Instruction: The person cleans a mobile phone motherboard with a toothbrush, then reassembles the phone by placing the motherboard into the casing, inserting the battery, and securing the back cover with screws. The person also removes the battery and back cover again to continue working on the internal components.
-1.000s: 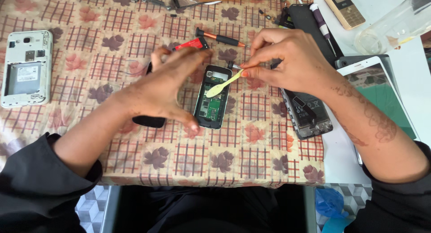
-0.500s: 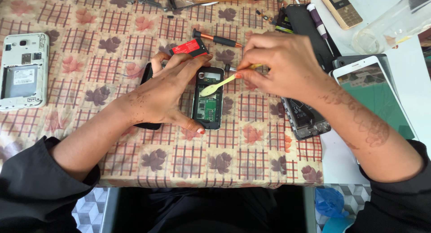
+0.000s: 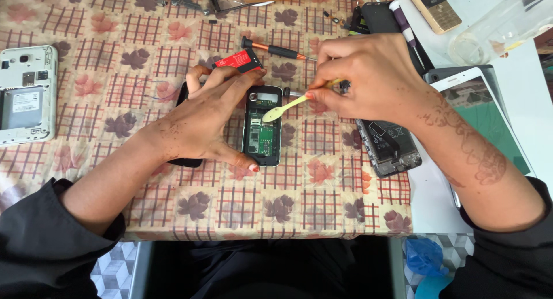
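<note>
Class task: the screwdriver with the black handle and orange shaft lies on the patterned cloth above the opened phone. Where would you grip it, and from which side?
Grip the screwdriver by its thick black handle, from above at the left end. It lies flat; the right hand covers its tip.

Surface (image 3: 80, 22) is covered by a beige cloth (image 3: 322, 212) printed with a maroon grid and pink and brown leaf motifs; the cloth's near edge is seen hanging just over the front. To the right, a bare white strip of the surface (image 3: 527, 103) is left uncovered. Below the front edge, floor tiles (image 3: 112, 273) in a grey-and-white cube pattern are visible at lower left and lower right. Lighting is even and bright; only soft shadows are cast. No walls or windows are shown.
</note>
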